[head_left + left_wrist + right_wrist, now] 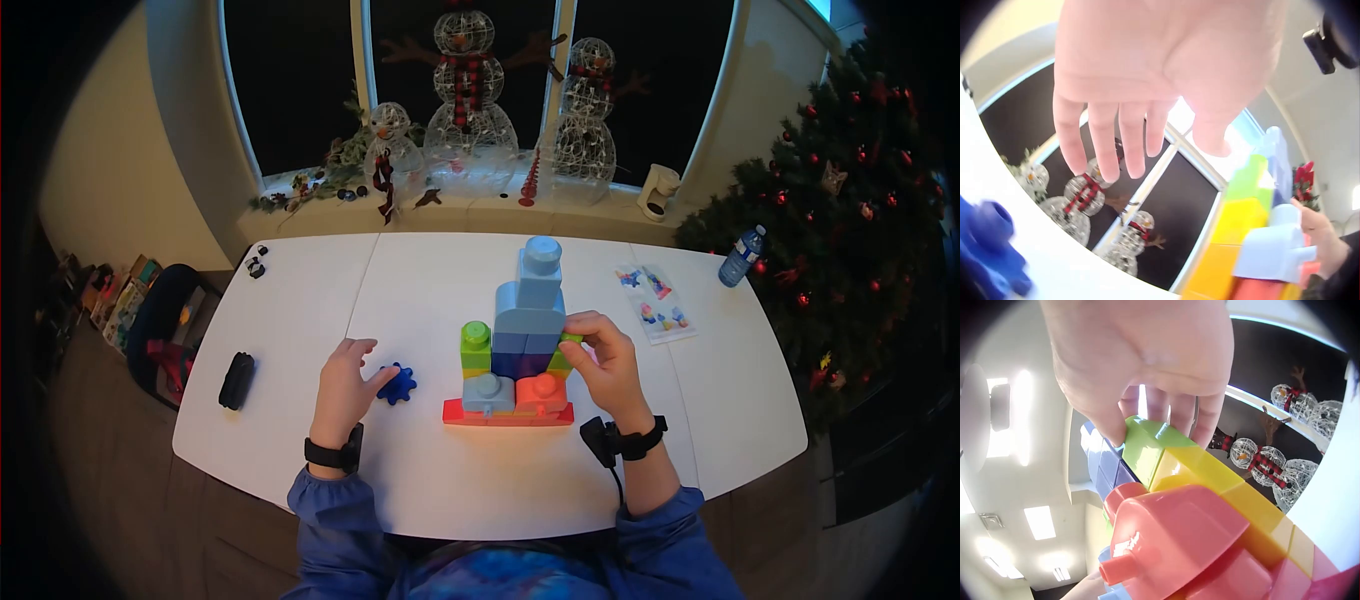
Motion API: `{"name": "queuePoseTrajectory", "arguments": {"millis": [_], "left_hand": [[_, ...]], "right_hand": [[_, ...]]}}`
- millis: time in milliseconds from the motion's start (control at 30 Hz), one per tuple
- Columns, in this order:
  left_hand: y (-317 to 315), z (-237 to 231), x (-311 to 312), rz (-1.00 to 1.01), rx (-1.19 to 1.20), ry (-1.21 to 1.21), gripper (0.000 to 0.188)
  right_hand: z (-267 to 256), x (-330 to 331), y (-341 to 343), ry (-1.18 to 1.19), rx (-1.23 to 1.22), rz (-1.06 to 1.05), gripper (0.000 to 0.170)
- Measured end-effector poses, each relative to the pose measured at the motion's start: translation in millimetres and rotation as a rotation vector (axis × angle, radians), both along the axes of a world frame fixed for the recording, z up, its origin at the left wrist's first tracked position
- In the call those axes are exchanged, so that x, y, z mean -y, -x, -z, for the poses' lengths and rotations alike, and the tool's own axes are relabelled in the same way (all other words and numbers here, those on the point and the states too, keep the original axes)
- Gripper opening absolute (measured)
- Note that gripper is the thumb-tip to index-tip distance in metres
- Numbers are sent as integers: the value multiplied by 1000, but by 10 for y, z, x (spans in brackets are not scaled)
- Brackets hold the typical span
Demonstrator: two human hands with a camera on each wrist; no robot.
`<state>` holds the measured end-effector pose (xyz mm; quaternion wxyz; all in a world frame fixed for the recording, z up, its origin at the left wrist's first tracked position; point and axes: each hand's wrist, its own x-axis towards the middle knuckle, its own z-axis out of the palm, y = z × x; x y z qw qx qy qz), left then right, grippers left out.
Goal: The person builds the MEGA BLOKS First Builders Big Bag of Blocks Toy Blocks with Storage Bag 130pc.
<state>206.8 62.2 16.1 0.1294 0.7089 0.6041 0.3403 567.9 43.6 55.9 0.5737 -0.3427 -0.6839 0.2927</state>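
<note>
A tower of colored blocks stands upright on a red base. My right hand grips the green block on the tower's right side between thumb and fingers. A gray-blue block and a coral block sit at the front; another green block is on the left side. My left hand is left of the tower, fingers spread and holding nothing, beside a dark blue gear-shaped piece on the table.
On the white table are a black case at left, small black-and-white pieces at back left, a picture sheet and a water bottle at back right. Snowman decorations line the windowsill.
</note>
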Motion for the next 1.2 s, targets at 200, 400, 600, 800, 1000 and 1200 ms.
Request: {"name": "queuePoseTrajectory", "arguments": {"millis": [200, 400, 600, 800, 1000, 1200], "left_hand": [[34, 274, -51, 77, -223, 72, 37], [-85, 71, 58, 153, -202, 58, 33], [-404, -315, 475, 516, 280, 20, 36], [-584, -443, 715, 595, 391, 51, 36], [-819, -271, 696, 590, 417, 0, 58], [-889, -237, 659, 560, 226, -114, 72]], "right_hand": [[15, 0, -2, -6, -13, -9, 19], [20, -1, -10, 13, -13, -15, 20], [41, -16, -21, 6, -34, -39, 20], [83, -34, -27, 14, -74, -69, 20], [70, -36, -29, 5, -50, -58, 20], [78, -40, -32, -5, -49, -58, 20]]}}
